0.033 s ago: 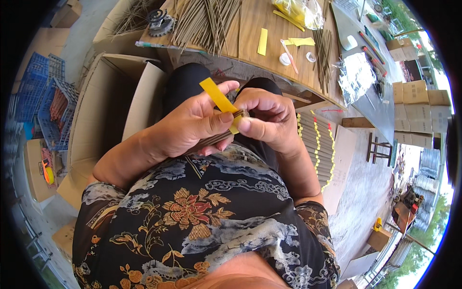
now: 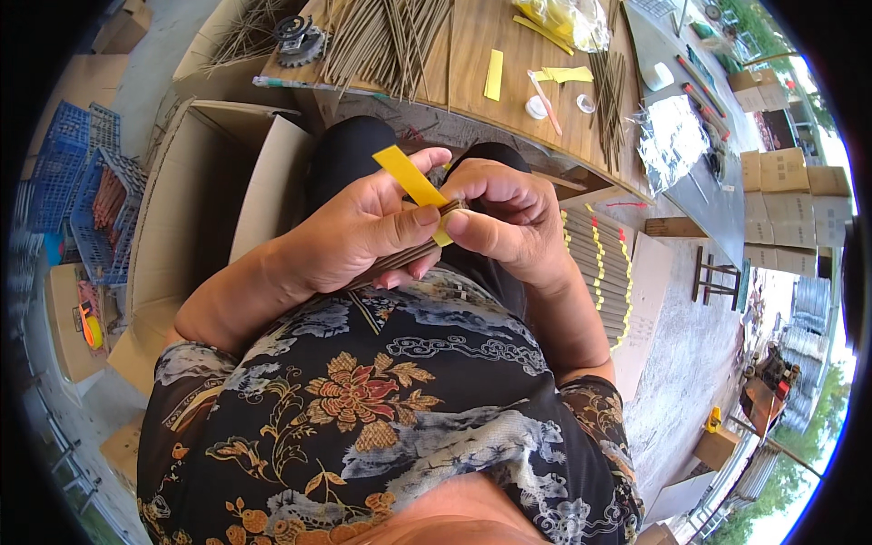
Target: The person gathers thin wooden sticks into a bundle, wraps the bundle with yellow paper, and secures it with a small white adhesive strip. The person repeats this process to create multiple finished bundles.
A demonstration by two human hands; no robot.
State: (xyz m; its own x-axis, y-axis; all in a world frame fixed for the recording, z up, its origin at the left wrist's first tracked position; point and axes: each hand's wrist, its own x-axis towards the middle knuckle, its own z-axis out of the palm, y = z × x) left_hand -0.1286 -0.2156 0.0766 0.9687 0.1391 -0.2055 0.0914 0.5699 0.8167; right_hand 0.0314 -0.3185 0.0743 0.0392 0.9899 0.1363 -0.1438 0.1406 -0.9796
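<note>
My left hand (image 2: 350, 232) is closed around a small bundle of thin brown sticks (image 2: 400, 262), held over my lap. A yellow paper strip (image 2: 402, 173) lies across the bundle near its end, under my left thumb. One end of the strip sticks up past my left fingers. My right hand (image 2: 509, 213) pinches the tips of the sticks between thumb and fingers, right beside the strip. The right fingertips partly hide the stick ends, so I cannot tell whether the strip goes all the way round.
A wooden table (image 2: 472, 82) ahead bears loose brown sticks (image 2: 386, 41), yellow strips (image 2: 493, 74) and a small white tub (image 2: 536, 108). An open cardboard box (image 2: 163, 209) stands left, near blue crates (image 2: 100, 245). Rows of yellow-banded bundles (image 2: 599, 263) lie right.
Almost nothing differs. My right thumb and fingers have shifted very slightly at the stick ends, and the strip has tilted a touch.
</note>
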